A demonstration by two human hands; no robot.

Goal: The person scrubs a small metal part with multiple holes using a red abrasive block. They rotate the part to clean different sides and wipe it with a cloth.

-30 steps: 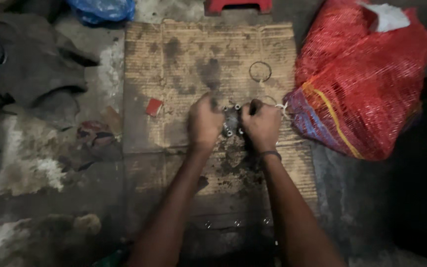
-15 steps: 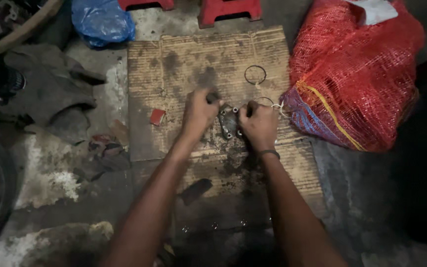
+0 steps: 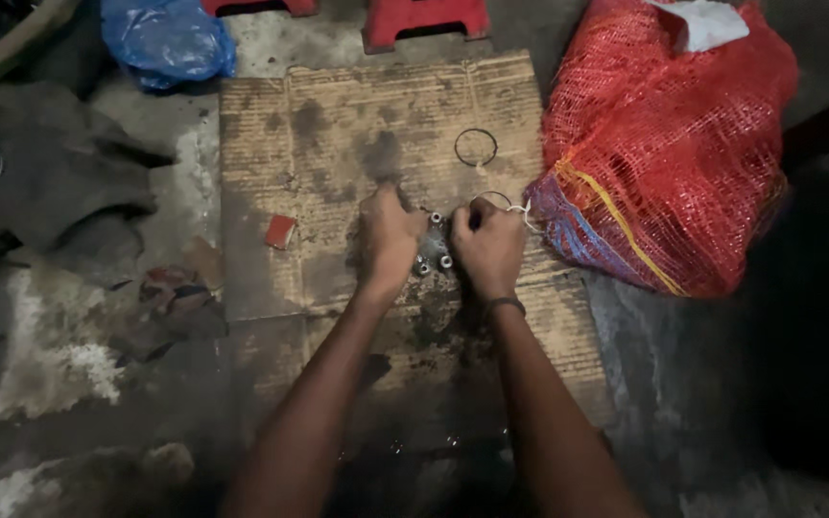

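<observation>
A small grey metal part (image 3: 434, 247) with several short bolt ends sits on a stained sheet of cardboard (image 3: 338, 115) on the floor. My left hand (image 3: 388, 240) is closed against the part's left side, with a dark thing at its thumb that I cannot make out. My right hand (image 3: 487, 247) grips the part's right side. Two thin metal rings lie beyond my hands, one large (image 3: 476, 147) and one smaller (image 3: 493, 199) just above my right hand.
A full red mesh sack (image 3: 664, 144) lies at the right, touching the cardboard. A small red piece (image 3: 279, 231) lies left of my hands. Dark cloth (image 3: 59, 173), a blue plastic bag (image 3: 165, 38) and red stool legs (image 3: 424, 17) ring the far side.
My left hand has come back in against the metal part after being a little off it. The view has shifted slightly left.
</observation>
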